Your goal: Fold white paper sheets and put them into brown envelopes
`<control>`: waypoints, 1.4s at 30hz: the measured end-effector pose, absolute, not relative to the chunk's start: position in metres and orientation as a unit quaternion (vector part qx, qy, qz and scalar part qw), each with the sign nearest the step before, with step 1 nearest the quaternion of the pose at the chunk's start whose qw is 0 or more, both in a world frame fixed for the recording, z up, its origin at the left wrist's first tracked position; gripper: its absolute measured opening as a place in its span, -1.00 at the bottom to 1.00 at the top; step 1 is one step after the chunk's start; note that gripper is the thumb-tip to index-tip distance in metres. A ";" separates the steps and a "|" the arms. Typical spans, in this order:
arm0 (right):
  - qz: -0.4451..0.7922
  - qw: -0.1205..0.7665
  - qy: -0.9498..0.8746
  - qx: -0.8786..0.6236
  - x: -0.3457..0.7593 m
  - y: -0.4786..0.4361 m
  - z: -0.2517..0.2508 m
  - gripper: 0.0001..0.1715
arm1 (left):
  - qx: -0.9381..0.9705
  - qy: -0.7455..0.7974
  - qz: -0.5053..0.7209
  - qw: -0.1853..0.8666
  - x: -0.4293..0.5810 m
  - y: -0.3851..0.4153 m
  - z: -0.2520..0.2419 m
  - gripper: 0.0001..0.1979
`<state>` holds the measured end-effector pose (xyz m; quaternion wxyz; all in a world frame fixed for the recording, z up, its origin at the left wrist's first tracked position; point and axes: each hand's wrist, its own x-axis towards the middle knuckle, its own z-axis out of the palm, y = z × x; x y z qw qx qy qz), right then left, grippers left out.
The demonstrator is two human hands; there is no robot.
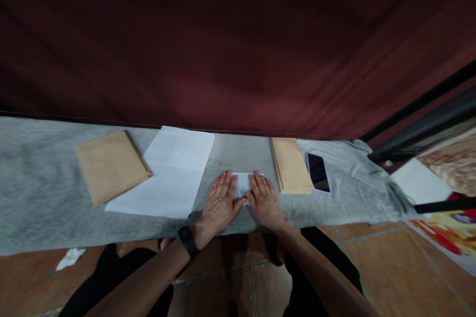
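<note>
A small folded white paper (243, 184) lies flat on the grey cloth, close to its front edge. My left hand (221, 203) presses on the paper's left side with its fingers stretched out flat. On the right side my right hand (265, 201) rests the same way, palm down. Both thumbs point inward and nearly meet over the lower part of the paper. The fingers cover much of its two sides, so only the middle strip shows. Left of my hands lies a large white sheet (174, 171) with faint creases.
Brown envelopes (111, 166) overlap the large sheet at the left. Another stack of brown envelopes (293, 166) sits right of my hands, beside a phone (318, 173). A dark red curtain (238, 59) hangs behind the grey cloth (40, 183). A printed poster (451, 237) leans at far right.
</note>
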<state>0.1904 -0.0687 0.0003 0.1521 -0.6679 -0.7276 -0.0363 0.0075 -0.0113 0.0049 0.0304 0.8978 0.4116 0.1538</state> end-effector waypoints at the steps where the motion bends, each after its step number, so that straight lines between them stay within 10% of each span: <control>1: -0.041 0.152 -0.723 -0.673 0.191 -0.069 0.000 -0.33 | 0.895 0.417 0.155 0.031 0.007 -0.011 0.005 -0.28; 42: -0.054 0.162 -0.717 -0.675 0.161 -0.127 -0.002 -0.30 | 0.877 0.466 0.103 0.062 0.010 -0.015 0.009 -0.16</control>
